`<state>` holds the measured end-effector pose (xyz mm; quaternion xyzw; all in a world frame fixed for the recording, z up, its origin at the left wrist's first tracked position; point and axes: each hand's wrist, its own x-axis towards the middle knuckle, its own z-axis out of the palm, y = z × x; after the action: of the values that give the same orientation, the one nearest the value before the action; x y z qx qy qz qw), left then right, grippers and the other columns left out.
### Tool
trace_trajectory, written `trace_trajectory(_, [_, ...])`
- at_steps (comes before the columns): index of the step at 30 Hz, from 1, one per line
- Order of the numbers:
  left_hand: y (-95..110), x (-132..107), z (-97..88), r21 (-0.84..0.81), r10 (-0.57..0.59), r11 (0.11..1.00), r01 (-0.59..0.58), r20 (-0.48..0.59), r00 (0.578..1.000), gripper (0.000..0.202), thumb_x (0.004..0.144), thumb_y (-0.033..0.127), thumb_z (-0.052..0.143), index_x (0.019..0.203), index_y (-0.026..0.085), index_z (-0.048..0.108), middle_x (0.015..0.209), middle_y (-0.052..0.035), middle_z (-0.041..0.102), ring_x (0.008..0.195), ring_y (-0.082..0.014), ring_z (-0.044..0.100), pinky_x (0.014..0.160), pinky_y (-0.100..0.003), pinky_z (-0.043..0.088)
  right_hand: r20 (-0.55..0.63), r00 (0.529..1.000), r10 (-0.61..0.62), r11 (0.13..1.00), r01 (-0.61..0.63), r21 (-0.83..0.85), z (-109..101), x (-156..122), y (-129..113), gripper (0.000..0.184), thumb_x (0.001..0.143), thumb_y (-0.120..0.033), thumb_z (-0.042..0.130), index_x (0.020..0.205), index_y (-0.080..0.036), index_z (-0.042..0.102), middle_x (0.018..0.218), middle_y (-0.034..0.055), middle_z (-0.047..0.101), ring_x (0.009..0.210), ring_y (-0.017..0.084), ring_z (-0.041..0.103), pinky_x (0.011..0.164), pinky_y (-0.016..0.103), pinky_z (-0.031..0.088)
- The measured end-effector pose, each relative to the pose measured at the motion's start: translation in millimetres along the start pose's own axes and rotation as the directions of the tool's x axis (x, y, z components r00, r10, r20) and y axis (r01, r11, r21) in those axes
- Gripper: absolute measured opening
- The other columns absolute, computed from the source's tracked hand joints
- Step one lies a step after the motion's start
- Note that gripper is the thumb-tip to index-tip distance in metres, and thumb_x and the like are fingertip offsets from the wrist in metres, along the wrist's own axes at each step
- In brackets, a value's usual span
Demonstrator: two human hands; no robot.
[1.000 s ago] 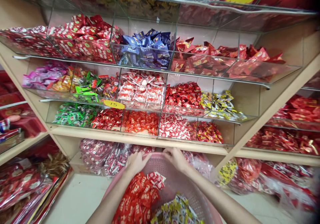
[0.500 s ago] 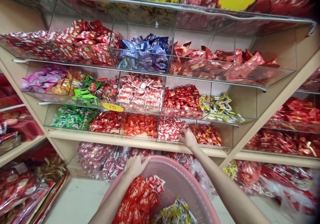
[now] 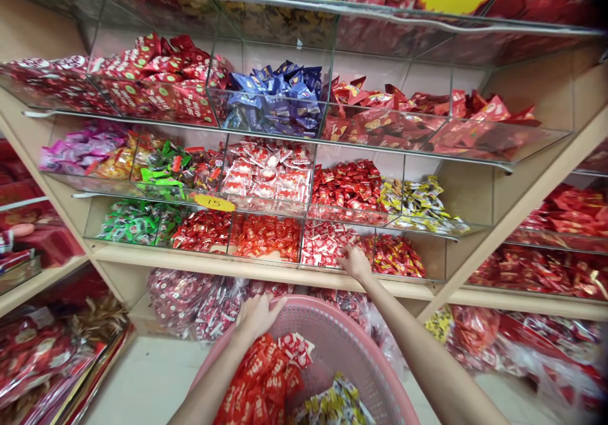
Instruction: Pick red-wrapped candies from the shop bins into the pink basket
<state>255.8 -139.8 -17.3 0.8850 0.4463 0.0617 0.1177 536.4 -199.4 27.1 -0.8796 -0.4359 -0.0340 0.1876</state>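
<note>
My left hand [image 3: 259, 316] is closed over the far rim of a pink plastic basket [image 3: 375, 342], its thumb along the edge. Inside the basket lie red-wrapped candies [image 3: 256, 380], a few red-and-white candies [image 3: 295, 349] and yellow-and-white candies [image 3: 337, 403]. My right hand [image 3: 355, 263] is at the front of a bottom-row bin of red-and-white wrapped candies [image 3: 325, 242], fingers curled in a pinch. Whatever sits between those fingers is too small or hidden to make out. Red-and-yellow candies [image 3: 399, 255] fill the bin just right of it.
Clear-fronted bins of wrapped candy rise in rows above, among them blue packets [image 3: 280, 95] and white-and-red packets [image 3: 266, 168]. A wooden shelf edge [image 3: 190, 263] runs below the bottom bins. Bagged candy [image 3: 180, 298] lies beneath it. A yellow price tag [image 3: 215, 201] reads 15.
The shelves shift very slightly in view. Both hands and the basket stay practically where they were.
</note>
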Motion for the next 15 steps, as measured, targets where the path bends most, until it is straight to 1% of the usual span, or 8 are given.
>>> trace_trajectory(4, [0.5,-0.6,-1.6,-0.002,0.001,1.0,-0.001,-0.002,1.0,0.065,0.079,0.063,0.017,0.089,0.019,0.064,0.086,-0.012,0.068,0.086,-0.024,0.062,0.073,-0.029,0.043,-0.055,0.998,-0.039,0.998,0.042,0.056,1.8,0.5,5.1,0.023,0.072,-0.032,0.053,0.088,-0.017,0.06,0.08,0.006,0.058,0.072,0.016,0.054,0.061,0.023,0.035])
trace_trajectory(6, [-0.6,0.2,-0.2,0.002,0.013,1.0,-0.013,-0.007,1.0,0.066,0.079,0.063,0.016,0.089,0.02,0.064,0.086,-0.0119,0.068,0.085,-0.0245,0.062,0.073,-0.03,0.043,-0.095,0.993,-0.065,0.992,0.074,0.098,-1.7,-2.8,5.5,0.022,0.073,-0.034,0.053,0.086,-0.017,0.059,0.076,0.004,0.057,0.068,0.014,0.052,0.06,0.023,0.035])
trace_trajectory(8, [-1.8,1.4,2.2,0.009,0.021,1.0,-0.021,-0.012,1.0,0.067,0.079,0.064,0.015,0.089,0.02,0.064,0.085,-0.0121,0.068,0.084,-0.0251,0.063,0.072,-0.031,0.043,-0.133,0.985,-0.111,0.979,0.131,0.157,-7.7,-11.7,2.1,0.022,0.074,-0.035,0.052,0.086,-0.017,0.058,0.074,0.0028,0.055,0.066,0.014,0.051,0.061,0.023,0.035])
trace_trajectory(10, [-2.8,2.5,4.6,0.013,0.028,1.0,-0.028,-0.02,0.999,0.068,0.079,0.064,0.014,0.089,0.02,0.064,0.084,-0.0123,0.068,0.082,-0.0255,0.063,0.071,-0.031,0.043,-0.148,0.972,-0.184,0.948,0.215,0.233,-13.7,-28.2,-5.6,0.022,0.075,-0.035,0.051,0.087,-0.017,0.057,0.074,0.0024,0.053,0.067,0.014,0.05,0.062,0.024,0.036])
trace_trajectory(12, [-3.5,3.3,6.4,0.017,0.036,0.999,-0.036,-0.029,0.999,0.069,0.079,0.065,0.013,0.089,0.02,0.064,0.083,-0.0123,0.068,0.08,-0.0259,0.063,0.07,-0.032,0.043,-0.124,0.952,-0.281,0.902,0.306,0.305,-16.7,-52.1,-16.3,0.022,0.077,-0.035,0.05,0.088,-0.017,0.056,0.076,0.0025,0.053,0.069,0.014,0.05,0.063,0.025,0.038])
trace_trajectory(14, [-3.9,3.5,7.3,0.019,0.041,0.999,-0.041,-0.036,0.998,0.07,0.078,0.065,0.012,0.088,0.021,0.064,0.082,-0.0124,0.068,0.08,-0.0265,0.063,0.069,-0.032,0.043,-0.051,0.922,-0.383,0.859,0.376,0.348,-15.1,-80.6,-26.8,0.02,0.077,-0.033,0.05,0.09,-0.018,0.055,0.079,0.0026,0.053,0.071,0.015,0.05,0.065,0.025,0.038])
trace_trajectory(15, [-3.9,3.4,7.4,0.019,0.039,0.999,-0.039,-0.037,0.999,0.07,0.078,0.065,0.012,0.088,0.021,0.065,0.082,-0.0124,0.068,0.08,-0.0267,0.063,0.069,-0.033,0.043,0.007,0.902,-0.431,0.845,0.401,0.354,-12.5,-95.0,-30.9,0.019,0.077,-0.032,0.051,0.091,-0.019,0.055,0.081,0.0027,0.054,0.072,0.014,0.05,0.065,0.025,0.038])
